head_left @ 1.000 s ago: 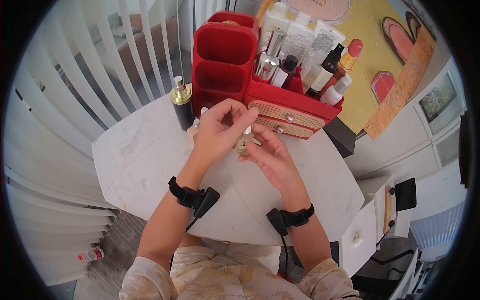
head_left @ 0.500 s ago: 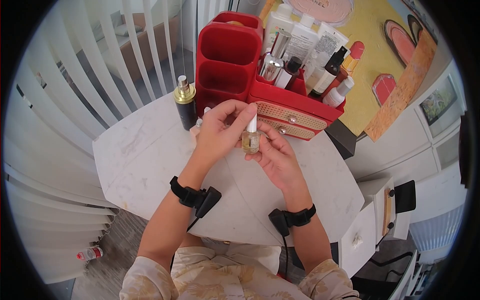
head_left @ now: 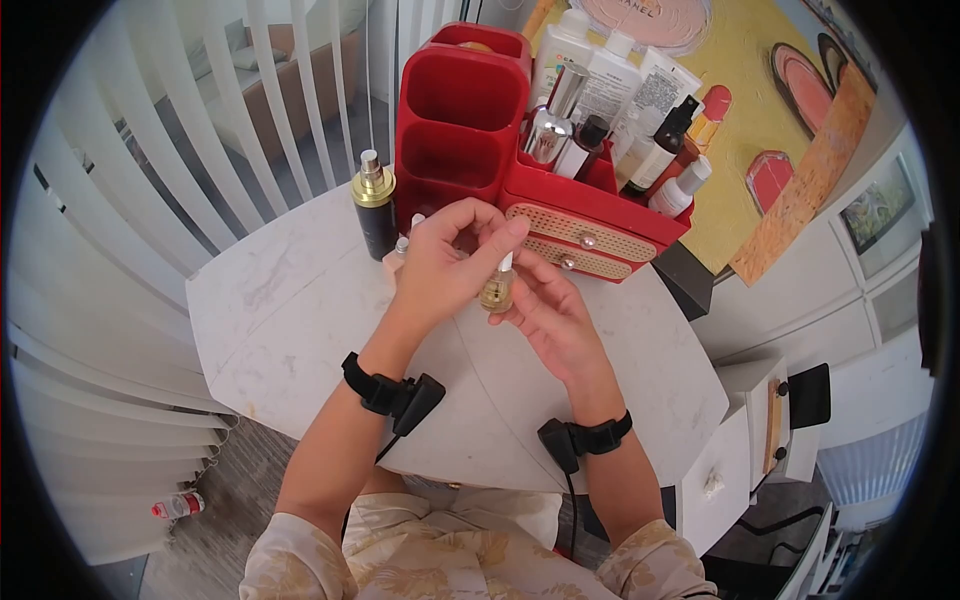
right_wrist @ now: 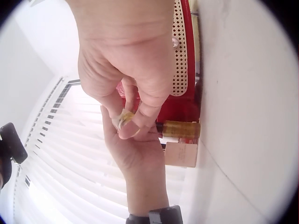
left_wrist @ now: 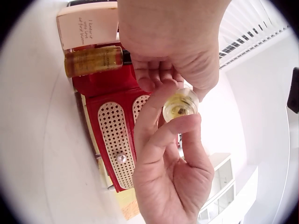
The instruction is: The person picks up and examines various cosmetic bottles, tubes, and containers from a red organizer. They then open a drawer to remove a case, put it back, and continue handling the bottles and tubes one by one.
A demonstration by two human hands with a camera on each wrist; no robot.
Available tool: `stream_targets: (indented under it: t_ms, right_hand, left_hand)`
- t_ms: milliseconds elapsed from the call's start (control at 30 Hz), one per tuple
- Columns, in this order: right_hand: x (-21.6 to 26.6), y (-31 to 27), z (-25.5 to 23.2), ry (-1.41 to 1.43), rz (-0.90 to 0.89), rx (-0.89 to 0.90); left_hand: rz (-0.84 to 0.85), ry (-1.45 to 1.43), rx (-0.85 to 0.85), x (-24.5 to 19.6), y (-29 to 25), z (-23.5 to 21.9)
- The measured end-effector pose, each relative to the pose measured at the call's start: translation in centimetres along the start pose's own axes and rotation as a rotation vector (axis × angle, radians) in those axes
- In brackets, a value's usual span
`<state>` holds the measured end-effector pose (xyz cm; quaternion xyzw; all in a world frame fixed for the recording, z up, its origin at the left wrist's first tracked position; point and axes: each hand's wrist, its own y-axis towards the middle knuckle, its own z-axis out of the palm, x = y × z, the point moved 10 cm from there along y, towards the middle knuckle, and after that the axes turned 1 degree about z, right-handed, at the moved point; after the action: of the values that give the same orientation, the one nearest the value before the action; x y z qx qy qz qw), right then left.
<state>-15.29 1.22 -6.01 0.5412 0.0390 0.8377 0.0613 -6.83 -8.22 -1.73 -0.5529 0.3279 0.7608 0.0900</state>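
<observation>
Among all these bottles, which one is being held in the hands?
The small clear bottle with a white cap: the right hand pinches its body. The others, like the gold-collared dark bottle, are in neither hand.

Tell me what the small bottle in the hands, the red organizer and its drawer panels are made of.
Small bottle: likely clear, glossy glass, from its see-through body and shine; plastic is possible.
Red organizer: probably smooth plastic, judging by its rounded shape.
Drawer panels: pale, apparently cane webbing, given the regular holes; perhaps moulded imitation.
</observation>
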Motion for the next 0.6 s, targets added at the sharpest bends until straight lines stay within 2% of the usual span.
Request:
stream_targets:
  t_ms: [500,600]
  right_hand:
    - [0.06,-0.03,0.09,0.105,0.028,0.015]
    - [-0.11,-0.08,-0.04,0.09,-0.005,0.037]
  left_hand:
    - [-0.038,-0.021,-0.003,0.42,-0.04,-0.06]
    - [-0.093,0.007,-0.001,0.41,-0.18,0.02]
